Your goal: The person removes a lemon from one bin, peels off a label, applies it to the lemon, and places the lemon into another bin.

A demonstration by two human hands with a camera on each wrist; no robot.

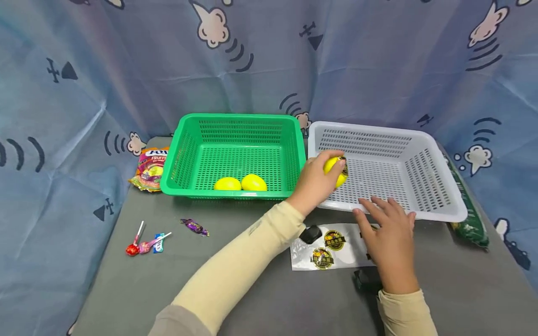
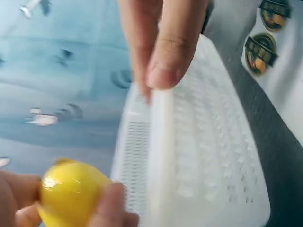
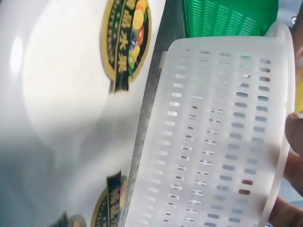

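Note:
A yellow lemon (image 1: 332, 164) with a dark label on its side is pinched between the fingers and thumb of my left hand (image 1: 313, 183), above the left end of the white basket (image 1: 456, 215). In the left wrist view the lemon (image 2: 71, 194) shows shiny and yellow at the lower left. My right hand (image 1: 390, 242) rests at the basket's near rim, with its spread fingers reaching over the edge. Two more lemons, a left one (image 1: 227, 184) and a right one (image 1: 254, 182), lie in the green basket (image 1: 235, 116).
A sticker sheet (image 1: 349, 261) with round fruit labels lies before the white basket. At left are lollipops (image 1: 132, 249), a mint packet (image 1: 158, 243), a purple wrapped candy (image 1: 194, 227) and a candy bag (image 1: 150, 170). A green packet (image 1: 472, 228) sits beside the white basket.

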